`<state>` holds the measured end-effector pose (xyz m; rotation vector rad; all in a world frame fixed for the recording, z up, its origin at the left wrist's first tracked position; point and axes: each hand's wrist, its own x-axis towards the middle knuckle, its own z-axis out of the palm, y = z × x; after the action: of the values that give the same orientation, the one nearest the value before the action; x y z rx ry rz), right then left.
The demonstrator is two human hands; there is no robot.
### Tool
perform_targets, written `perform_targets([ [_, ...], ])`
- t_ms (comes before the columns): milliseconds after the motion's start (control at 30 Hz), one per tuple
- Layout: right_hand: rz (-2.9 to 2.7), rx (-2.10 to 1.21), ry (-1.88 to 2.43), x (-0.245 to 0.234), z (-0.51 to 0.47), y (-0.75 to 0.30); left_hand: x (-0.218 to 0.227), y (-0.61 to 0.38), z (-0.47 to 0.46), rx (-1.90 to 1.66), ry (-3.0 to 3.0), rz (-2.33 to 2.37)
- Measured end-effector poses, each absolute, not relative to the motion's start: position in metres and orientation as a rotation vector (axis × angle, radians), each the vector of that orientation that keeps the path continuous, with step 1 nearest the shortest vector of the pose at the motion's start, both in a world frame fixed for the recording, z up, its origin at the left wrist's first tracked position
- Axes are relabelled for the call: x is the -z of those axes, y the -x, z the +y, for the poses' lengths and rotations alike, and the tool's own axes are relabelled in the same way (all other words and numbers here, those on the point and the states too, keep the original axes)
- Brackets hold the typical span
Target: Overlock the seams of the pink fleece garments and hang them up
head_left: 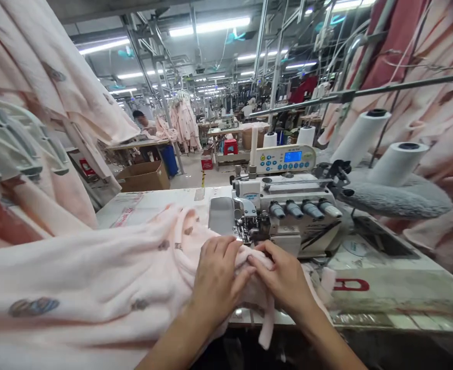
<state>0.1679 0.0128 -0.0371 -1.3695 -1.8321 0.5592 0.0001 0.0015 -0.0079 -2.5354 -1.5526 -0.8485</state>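
Observation:
A pale pink fleece garment (106,272) with small printed figures spreads over the left of the table and up to the overlock sewing machine (299,205). My left hand (218,272) lies on the cloth just before the presser foot, its fingers curled onto the fabric. Close beside it, my right hand (282,272) pinches a folded edge of the same garment between thumb and fingers. A narrow pink strip (267,324) hangs below the hands over the table's front edge. The cloth under my fingers is partly hidden.
White thread cones (398,162) stand right of the machine. A red flat tool (351,284) lies on the table's right side. Pink garments (64,67) hang at both sides. Behind are a cardboard box (143,176), a red stool (230,146) and a person (145,123) at another table.

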Motion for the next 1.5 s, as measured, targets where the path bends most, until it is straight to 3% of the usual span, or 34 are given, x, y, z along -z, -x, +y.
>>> perform_targets([
  [100,-1.846,-0.685,1.287,0.035,0.016,-0.177,0.027,-0.009,0.006,0.731,2.611,-1.536],
  [233,-1.888,-0.859,1.230,0.025,0.021,-0.186,0.020,0.001,0.022,0.582,2.683,-1.463],
  [433,-1.874,-0.649,1.504,0.019,0.032,-0.180,0.015,-0.001,0.032,0.424,2.721,-1.528],
  [1500,-1.844,-0.437,1.482,0.034,0.038,-0.176,0.012,-0.006,0.054,0.583,2.775,-1.648],
])
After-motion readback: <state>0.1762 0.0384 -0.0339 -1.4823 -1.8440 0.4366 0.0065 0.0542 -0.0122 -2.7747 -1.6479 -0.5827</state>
